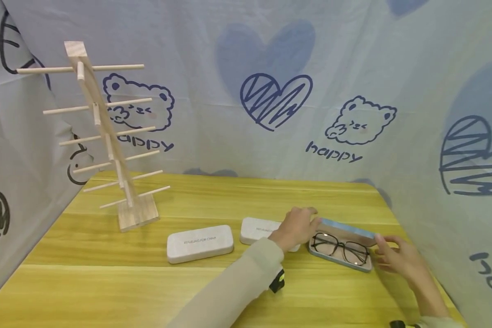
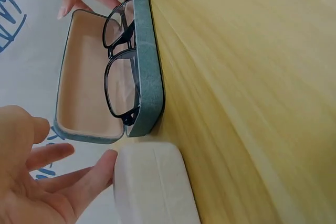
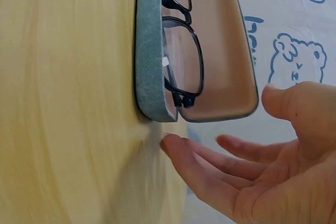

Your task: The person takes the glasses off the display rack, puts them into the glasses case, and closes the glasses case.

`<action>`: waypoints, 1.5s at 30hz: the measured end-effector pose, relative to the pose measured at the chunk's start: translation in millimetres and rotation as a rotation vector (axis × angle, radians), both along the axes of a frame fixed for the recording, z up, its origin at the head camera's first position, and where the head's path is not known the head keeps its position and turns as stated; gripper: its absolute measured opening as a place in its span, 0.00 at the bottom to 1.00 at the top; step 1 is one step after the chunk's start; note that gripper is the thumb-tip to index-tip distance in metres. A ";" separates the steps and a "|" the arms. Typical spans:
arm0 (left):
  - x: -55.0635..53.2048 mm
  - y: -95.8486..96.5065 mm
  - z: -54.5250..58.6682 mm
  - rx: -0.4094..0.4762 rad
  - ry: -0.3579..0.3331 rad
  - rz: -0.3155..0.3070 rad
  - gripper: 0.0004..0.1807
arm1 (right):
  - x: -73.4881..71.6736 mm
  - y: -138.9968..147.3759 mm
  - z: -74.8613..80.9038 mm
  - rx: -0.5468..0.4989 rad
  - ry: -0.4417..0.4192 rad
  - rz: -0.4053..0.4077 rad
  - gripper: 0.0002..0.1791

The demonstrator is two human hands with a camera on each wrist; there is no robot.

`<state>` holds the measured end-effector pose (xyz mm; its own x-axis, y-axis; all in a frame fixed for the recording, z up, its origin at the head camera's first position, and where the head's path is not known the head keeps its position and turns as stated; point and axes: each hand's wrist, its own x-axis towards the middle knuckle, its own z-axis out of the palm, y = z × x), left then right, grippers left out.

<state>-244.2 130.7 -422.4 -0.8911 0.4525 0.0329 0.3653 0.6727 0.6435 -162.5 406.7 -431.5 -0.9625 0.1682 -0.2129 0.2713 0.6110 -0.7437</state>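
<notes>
A blue-green glasses case (image 2: pixel 148 72) lies with its lid raised on the table's right side, its lining pinkish beige. Inside rests a pair of black-framed glasses (image 1: pixel 327 244), lenses facing up. My left hand (image 1: pixel 297 228) is at the left end of the lid, fingers loosely bent and holding nothing. Its fingertips overlap a closed white glasses case (image 2: pixel 152 182) in the left wrist view. At the lid's other end is my right hand (image 1: pixel 399 257), its thumb close to the lid corner and its fingers spread beside the case, nothing gripped.
Another closed white glasses case (image 1: pixel 201 243) with small lettering lies left of centre. A wooden stand (image 1: pixel 102 114) with several pairs of horizontal pegs rises at the back left. Printed cloth (image 1: pixel 205 123) hangs behind and beside the yellow wooden table (image 1: pixel 106 282).
</notes>
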 end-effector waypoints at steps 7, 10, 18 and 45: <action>-1.2 3.6 -2.6 0.014 -0.051 -0.084 0.21 | -5.8 -4.7 0.6 -0.050 -0.055 0.028 0.48; -2.3 3.1 -2.5 0.028 -0.070 -0.078 0.20 | -6.0 -5.3 2.6 -0.072 -0.071 0.040 0.48; -3.3 1.1 1.8 0.072 -0.209 -0.082 0.21 | -4.3 -7.8 5.2 -0.119 -0.080 0.042 0.45; 9.1 -3.3 -0.3 0.033 -0.187 -0.105 0.08 | 1.7 -0.8 3.2 -0.185 -0.124 0.164 0.28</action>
